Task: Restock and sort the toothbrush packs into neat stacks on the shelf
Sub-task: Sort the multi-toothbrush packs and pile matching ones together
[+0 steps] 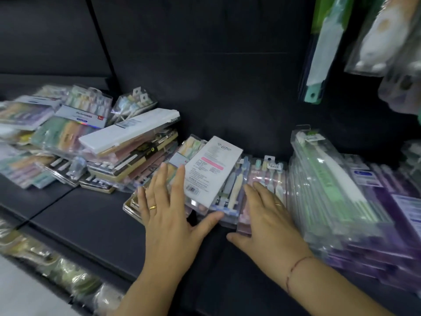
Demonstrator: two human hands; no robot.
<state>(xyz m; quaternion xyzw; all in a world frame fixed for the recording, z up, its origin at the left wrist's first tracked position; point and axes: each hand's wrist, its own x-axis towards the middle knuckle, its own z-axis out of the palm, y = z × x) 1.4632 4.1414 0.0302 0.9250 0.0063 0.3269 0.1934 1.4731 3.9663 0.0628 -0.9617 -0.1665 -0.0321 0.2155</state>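
On the dark shelf (91, 220), sorting looks roughly half done: the purple-backed stack (355, 201) at the right stands fairly square, while the left heap (95, 142) is a jumble of tilted packs. Between them the middle packs (211, 172) lie fanned and overlapping. The left hand (168, 215) and right hand (268, 220) each have a released grip, fingers straight and pressing flat on these packs, thumbs at the front edges, seemingly squaring them, though blur hides detail. Bare shelf lies open in front and to the left; the purple-backed stack crowds the right hand.
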